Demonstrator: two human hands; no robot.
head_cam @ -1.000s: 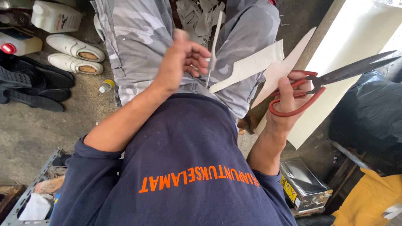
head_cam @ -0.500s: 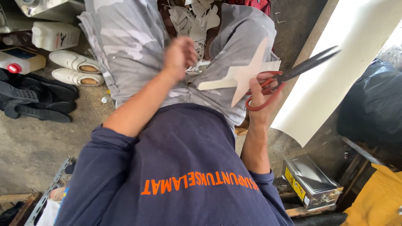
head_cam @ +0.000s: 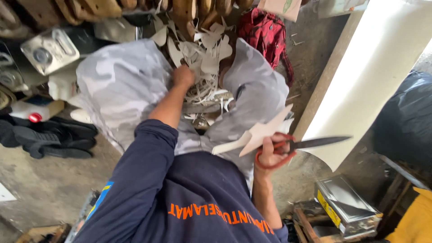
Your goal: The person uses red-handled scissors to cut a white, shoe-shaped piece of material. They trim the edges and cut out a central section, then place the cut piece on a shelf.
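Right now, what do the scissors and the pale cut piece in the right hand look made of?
Scissors: dark, dull metal blades, red handles that look plastic-coated. Pale cut piece: thin, stiff matte sheet, likely card or paperboard; it holds flat unsupported. Right hand grips both.

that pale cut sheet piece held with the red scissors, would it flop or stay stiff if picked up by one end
Probably fairly stiff: the pale flat cut sheet piece juts out from the right hand without drooping. Likely light, since it is pinched alongside the red-handled scissors. Its thin pointed tips could bend easily.
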